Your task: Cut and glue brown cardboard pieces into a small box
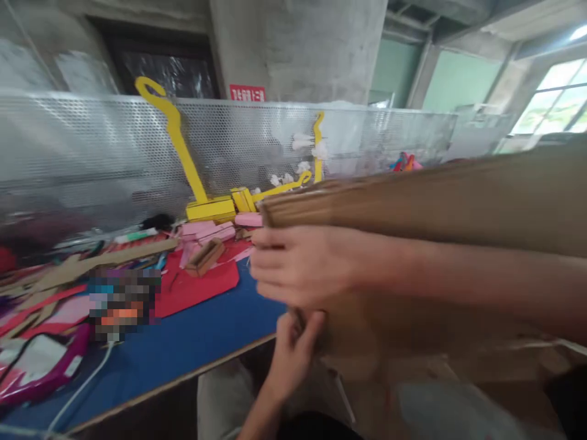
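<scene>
A large brown cardboard sheet [440,195] slants across the right half of the head view, blurred by motion. My right hand [302,266] reaches in from the right, its fingers wrapped over the cardboard's left end. Just below it, my left hand [293,345] pinches the lower corner of the same sheet between thumb and fingers. The cardboard's left end hangs over the front part of a blue table [215,315]. Most of its lower portion is behind my right forearm or smeared.
On the table lie red sheets [202,278], pink blocks [206,232], a small open cardboard box [205,258], cardboard strips [92,266] and a purple pouch [46,366] beside a white cable [85,385]. Yellow hooked stands [186,159] stand before a perforated metal screen [257,140].
</scene>
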Available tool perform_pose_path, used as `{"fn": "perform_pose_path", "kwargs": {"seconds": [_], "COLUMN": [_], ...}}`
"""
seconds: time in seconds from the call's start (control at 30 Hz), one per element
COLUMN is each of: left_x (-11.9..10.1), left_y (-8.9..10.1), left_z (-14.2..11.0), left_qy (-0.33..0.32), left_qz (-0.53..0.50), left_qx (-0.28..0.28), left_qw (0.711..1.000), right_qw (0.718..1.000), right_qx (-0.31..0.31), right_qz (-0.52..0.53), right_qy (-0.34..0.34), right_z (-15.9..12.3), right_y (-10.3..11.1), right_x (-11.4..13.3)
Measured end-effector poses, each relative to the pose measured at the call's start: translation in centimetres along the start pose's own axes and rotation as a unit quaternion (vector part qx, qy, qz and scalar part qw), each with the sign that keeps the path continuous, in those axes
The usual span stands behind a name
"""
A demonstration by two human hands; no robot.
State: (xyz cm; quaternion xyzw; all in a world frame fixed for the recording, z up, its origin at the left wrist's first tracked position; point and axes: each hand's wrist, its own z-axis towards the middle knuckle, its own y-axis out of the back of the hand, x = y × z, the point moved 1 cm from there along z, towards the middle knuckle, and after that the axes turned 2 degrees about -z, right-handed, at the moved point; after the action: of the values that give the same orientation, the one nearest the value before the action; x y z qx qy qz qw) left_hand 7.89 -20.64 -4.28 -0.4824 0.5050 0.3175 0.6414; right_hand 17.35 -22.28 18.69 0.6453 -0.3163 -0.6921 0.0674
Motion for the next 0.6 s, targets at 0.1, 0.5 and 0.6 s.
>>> {"fn": "perform_pose_path", "kwargs": {"seconds": [0.1, 0.5, 0.6], "left_x": [-1.3, -1.6, -1.9], "left_y": [4.0, 9.0, 9.5], "left_z": [0.4, -0.1, -0.1], "left_qy": [0.052, -0.017, -0.02], "left_qz": [-0.099, -0.192, -0.178], "left_qx": [-0.109, -0.28, -0.309], "left_qw": [0.988, 0.941, 0.934], "right_qw": [0.998, 0.955, 0.919], "right_qx": [-0.032, 0.057, 0.101], "right_qz": [0.015, 0.166, 0.193], "right_qy": [-0.055, -0.239, -0.33], "right_z": [0.6, -9.0, -13.6], "right_y": [-1.2, 0.4, 0.3], "right_x": [-3.0, -2.2, -0.2]}}
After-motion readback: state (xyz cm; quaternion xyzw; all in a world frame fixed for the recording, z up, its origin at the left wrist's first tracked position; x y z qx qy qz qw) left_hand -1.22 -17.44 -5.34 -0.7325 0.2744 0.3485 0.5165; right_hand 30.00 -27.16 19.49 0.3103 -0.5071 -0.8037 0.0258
